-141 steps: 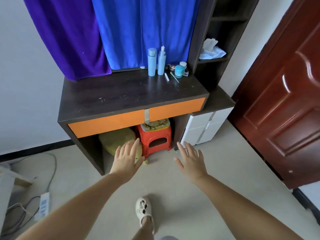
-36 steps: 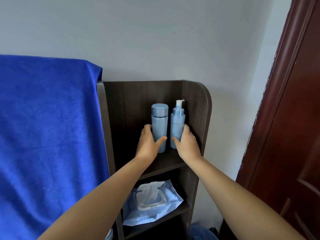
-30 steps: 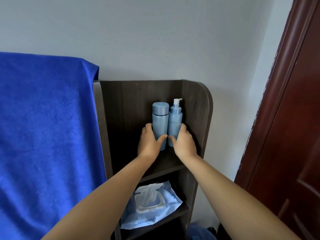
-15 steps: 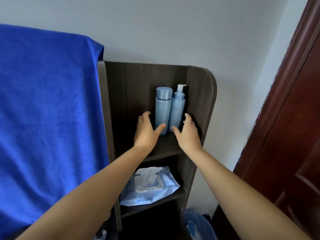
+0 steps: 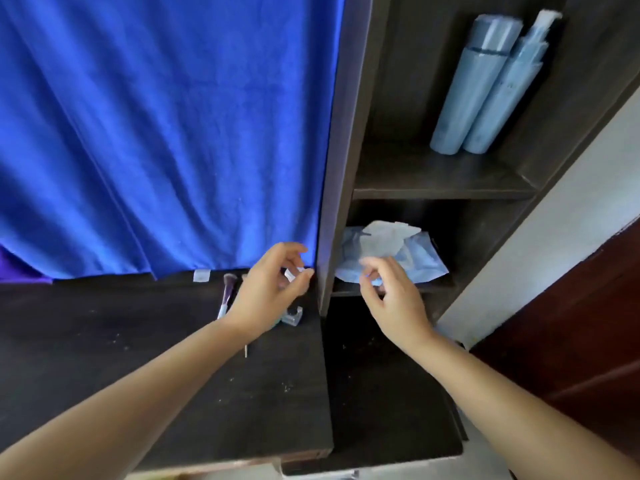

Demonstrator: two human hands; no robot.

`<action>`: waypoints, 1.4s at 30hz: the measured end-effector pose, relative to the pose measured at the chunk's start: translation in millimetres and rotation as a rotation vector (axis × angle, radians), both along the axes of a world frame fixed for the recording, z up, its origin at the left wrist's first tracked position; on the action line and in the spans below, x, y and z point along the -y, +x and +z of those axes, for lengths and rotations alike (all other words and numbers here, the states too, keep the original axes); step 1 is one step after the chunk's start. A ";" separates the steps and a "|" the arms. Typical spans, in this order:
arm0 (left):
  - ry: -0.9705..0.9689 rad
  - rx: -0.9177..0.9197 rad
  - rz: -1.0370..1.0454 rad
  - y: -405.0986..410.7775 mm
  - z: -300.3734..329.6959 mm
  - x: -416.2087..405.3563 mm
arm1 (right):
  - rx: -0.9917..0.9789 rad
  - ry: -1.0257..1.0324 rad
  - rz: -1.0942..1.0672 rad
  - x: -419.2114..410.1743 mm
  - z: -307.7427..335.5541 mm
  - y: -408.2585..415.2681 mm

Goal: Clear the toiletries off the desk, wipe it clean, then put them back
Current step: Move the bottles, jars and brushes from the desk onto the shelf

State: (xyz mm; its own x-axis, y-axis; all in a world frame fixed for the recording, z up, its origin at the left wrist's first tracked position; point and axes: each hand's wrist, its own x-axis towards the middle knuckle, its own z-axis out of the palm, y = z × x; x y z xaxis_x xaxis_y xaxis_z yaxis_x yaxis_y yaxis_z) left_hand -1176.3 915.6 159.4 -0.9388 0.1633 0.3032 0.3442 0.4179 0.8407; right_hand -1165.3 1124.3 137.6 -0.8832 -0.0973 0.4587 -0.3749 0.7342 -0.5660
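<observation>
From my feed, my left hand is at the back right corner of the dark desk, fingers curled around some small pale item; blur keeps me from telling whether it is pinched or only touched. My right hand hovers half open and empty at about 3 o'clock from the left, in front of the wipes pack on the lower shelf.

What remains on the desk sits clustered under and around the left hand: a makeup brush at its 9 o'clock, a small clear-glass jar at its 5 o'clock, a thin stick at 6 o'clock. Two tall blue bottles already stand side by side on the upper shelf, at 1 o'clock.

I judge these leftovers light and rigid. The jar looks slick and breakable, so I would pinch it across its sides. The brush I would take mid-handle, off the soft bristles. The stick lies flat and may need sliding to the edge.
</observation>
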 end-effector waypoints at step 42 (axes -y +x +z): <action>0.089 -0.337 -0.258 13.4 93.8 -100.6 | -0.179 -0.173 -0.400 -79.1 114.3 17.9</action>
State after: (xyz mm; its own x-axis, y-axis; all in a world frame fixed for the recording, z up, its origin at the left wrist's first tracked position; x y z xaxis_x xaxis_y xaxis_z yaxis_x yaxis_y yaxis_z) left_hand -1162.9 1016.3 253.1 -0.7165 0.3391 0.6096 0.6896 0.2126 0.6923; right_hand -1147.5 1203.4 251.8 -0.7410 0.3262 0.5870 -0.1845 0.7415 -0.6451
